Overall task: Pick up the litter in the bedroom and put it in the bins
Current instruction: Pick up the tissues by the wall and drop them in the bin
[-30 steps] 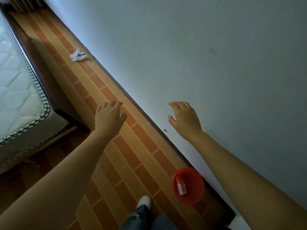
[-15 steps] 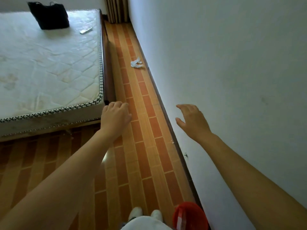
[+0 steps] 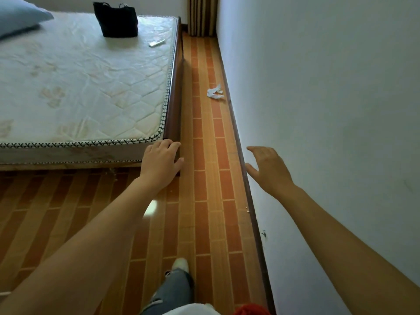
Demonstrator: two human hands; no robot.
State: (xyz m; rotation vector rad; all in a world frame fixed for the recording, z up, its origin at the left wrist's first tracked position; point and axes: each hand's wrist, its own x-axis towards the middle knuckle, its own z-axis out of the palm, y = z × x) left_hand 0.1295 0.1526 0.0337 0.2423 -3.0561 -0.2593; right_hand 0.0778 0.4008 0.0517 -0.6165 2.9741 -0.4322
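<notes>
Both hands out front, holding nothing: left hand [image 3: 161,162] loosely curled, right hand [image 3: 268,169] fingers spread. Tissue [image 3: 214,92] on floor [image 3: 204,178] by wall [image 3: 318,110], ahead. No readable text.

The floor [image 3: 204,155] is laid in orange and tan strips in a brick-like pattern, and a crumpled white tissue [image 3: 214,92] is seen on it. The mattress [image 3: 79,87] is white, quilted in hexagons and edged with black-and-white cross-stitched piping. A black bag [image 3: 117,19], a pale blue pillow [image 3: 18,19], a brown-striped curtain [image 3: 202,14] and a red bin [image 3: 250,310] are also seen.
</notes>
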